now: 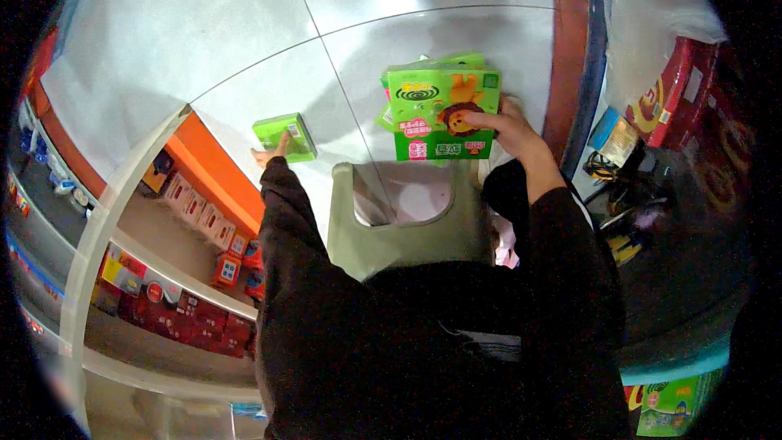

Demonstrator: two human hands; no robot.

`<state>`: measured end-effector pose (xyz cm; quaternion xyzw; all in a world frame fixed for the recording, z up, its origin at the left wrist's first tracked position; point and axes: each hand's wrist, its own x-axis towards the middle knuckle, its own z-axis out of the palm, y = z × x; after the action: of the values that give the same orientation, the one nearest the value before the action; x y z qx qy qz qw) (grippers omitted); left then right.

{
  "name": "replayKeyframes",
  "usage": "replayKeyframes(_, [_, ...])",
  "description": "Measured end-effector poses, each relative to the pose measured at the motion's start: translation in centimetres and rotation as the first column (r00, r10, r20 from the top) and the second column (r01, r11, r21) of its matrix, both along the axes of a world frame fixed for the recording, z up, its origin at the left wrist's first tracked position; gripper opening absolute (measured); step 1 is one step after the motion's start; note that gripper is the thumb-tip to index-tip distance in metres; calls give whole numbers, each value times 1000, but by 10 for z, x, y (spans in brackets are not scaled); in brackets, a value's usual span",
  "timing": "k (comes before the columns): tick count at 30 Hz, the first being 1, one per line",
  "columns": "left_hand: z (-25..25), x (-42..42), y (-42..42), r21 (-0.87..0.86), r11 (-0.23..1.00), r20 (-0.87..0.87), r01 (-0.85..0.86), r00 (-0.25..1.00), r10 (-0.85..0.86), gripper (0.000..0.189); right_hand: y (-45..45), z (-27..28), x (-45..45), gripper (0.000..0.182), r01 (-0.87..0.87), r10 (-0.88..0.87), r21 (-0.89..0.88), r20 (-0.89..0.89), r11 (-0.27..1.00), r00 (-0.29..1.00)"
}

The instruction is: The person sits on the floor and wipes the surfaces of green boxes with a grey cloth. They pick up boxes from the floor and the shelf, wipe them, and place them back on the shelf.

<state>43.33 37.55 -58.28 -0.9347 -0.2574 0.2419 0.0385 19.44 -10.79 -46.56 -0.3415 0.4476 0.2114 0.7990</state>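
My right hand (510, 128) grips the right side of a green mosquito-coil box (421, 111) with a cartoon lion on it, thumb on top. Under that box, other green packages (467, 60) stick out at its far and left edges. Out to the left, my left hand (275, 150) touches a smaller green box (287, 134) lying on the white tiled floor (244, 30); its index finger rests on the top face, and whether the fingers grip the box is not clear. A grey-green plastic stool (409, 247) with an opening stands just in front of my body.
Shelving with an orange panel (214, 168) and packaged goods (183, 311) runs along the left. At the right are a dark red bag (678, 95), a blue and tan box (615, 134) and black cables (599, 166). Another green package (672, 406) lies at lower right.
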Motion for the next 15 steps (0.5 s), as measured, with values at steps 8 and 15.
replayKeyframes(8, [-19, -8, -5, -170, 971, -256, -166, 959, 119, 121, 8, -1, 5, 55, 204, -198, 131, -57, 970, 979])
replayKeyframes(15, [-33, -100, -178, -522, 749, 251, 408, 913, -322, 67, 19, 3, 22, 58, 206, -207, 82, 8, 975, 978])
